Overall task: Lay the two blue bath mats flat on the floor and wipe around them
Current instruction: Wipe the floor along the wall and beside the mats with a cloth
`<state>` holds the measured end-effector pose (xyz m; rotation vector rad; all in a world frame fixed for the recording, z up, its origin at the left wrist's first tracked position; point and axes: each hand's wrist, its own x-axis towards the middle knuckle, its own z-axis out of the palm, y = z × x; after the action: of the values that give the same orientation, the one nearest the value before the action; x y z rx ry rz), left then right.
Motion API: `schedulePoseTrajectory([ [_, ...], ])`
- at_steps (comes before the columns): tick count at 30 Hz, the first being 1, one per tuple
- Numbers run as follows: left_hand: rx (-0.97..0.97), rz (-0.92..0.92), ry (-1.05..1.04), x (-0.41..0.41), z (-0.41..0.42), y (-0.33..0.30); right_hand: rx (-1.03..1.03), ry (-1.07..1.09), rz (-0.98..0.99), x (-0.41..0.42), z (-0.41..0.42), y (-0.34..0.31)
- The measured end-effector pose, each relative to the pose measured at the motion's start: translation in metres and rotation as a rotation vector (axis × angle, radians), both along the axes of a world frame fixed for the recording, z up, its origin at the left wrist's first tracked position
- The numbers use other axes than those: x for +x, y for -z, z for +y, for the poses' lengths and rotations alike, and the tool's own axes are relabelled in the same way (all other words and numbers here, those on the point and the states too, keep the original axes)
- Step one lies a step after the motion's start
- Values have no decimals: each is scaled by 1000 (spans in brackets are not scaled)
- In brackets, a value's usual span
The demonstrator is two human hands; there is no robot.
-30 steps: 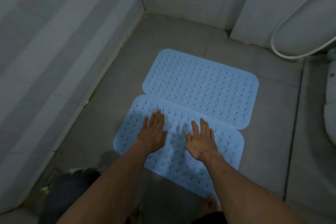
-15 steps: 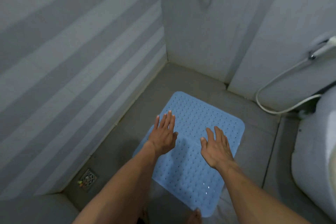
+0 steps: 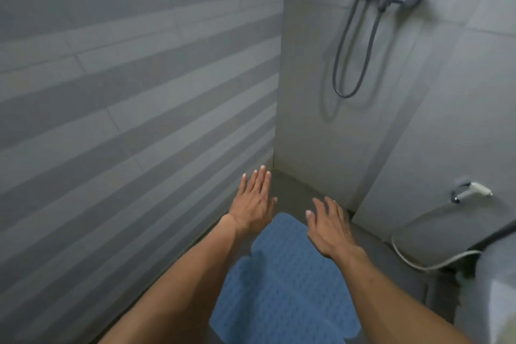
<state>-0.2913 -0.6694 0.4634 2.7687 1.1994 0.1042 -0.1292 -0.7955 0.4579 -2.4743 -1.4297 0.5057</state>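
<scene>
Two blue bath mats with small holes lie flat on the grey floor, one behind the other. The far mat [image 3: 284, 234] shows between my forearms and the near mat [image 3: 279, 301] fills the bottom middle. My left hand [image 3: 252, 201] hovers above the far mat's left edge, palm down, fingers spread, holding nothing. My right hand [image 3: 329, 225] hovers over the far mat's right side, also spread and empty. My forearms hide parts of both mats.
A striped tiled wall [image 3: 125, 120] rises on the left. The shower mixer and hose [image 3: 360, 36] hang on the back wall. A white bidet sprayer [image 3: 472, 193] with its hose [image 3: 435, 262] is at right, beside a white toilet [image 3: 499, 288].
Both hands have lifted off the near mat and risen. The view has tilted up, so the mats now sit low in frame and the shower fittings appear.
</scene>
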Motion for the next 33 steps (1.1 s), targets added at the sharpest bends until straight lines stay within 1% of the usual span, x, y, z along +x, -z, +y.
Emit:
schedulePoseTrajectory([
  [3,79,-54,-35,-18,16,-42,44,-49,-36,-12,22,-39],
  [8,181,-102,-119,-63,43,-110,133,-153,-35,-36,65,-99],
  [12,227,-139,-221,-110,54,-146,232,-240,-31,-67,97,-137],
  [20,300,-113,-483,-208,38,-175,293,-547,14,-156,141,-171],
  [23,302,-127,-618,-245,17,-183,299,-690,31,-196,149,-182],
  [33,375,-25,-1058,-364,-81,-202,335,-1145,44,-332,138,-215],
])
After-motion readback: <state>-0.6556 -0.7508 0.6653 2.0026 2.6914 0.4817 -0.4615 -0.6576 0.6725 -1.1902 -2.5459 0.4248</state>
